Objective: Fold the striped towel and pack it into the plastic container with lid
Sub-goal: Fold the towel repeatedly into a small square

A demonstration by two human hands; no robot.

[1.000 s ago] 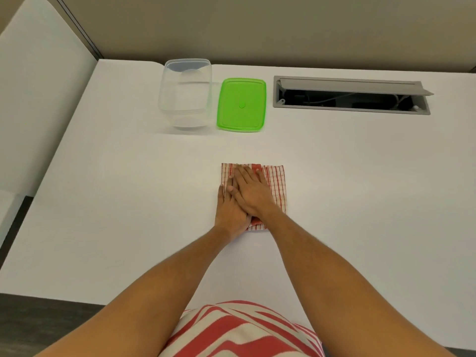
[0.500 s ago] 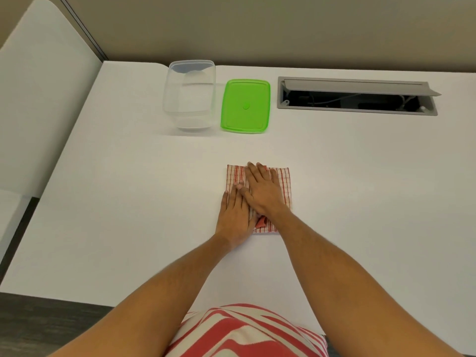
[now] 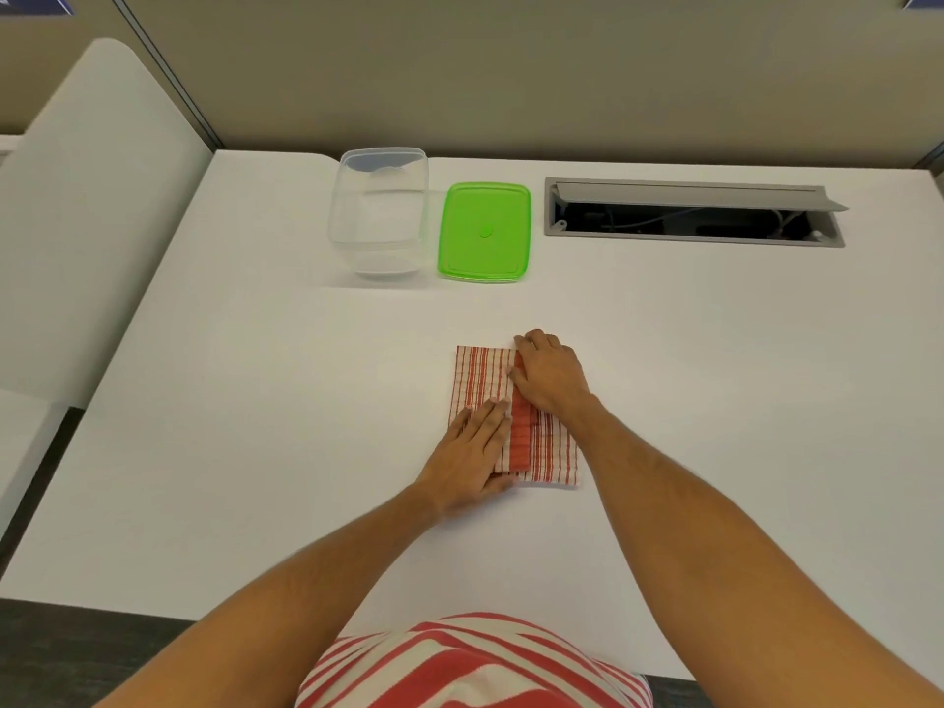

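Flat left hand [image 3: 472,454] pins the towel [image 3: 482,373] at frame centre while the right hand [image 3: 549,373] curls over its far edge, apparently to fold; box [image 3: 379,212] and lid [image 3: 484,232] wait above.

One striped towel [image 3: 482,373], one clear container [image 3: 379,217], one green lid [image 3: 484,232], two hands, left [image 3: 472,452] and right [image 3: 549,373]; apparently one cable hatch [image 3: 692,212].

White desk [image 3: 255,401], open grey cable tray [image 3: 694,212], white side panel [image 3: 92,222]
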